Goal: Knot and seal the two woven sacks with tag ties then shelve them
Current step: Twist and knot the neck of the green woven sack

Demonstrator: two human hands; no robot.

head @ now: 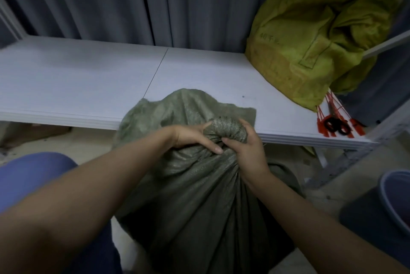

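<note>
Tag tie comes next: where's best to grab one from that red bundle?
Pinch one flat tag end of the red tag ties, coming from the shelf front: the flags fan out there, while the thin tails run back towards the yellow sack.

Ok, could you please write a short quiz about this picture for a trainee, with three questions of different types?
1. True or false: the yellow sack lies on the shelf.
2. Where are the red ties? A) on the floor; B) on the shelf, beside the yellow sack; C) in a bucket.
3. Fill the gap: the left hand and the right hand both grip the green sack at its ___.

Key: 1 true; 2 B; 3 knot.
</note>
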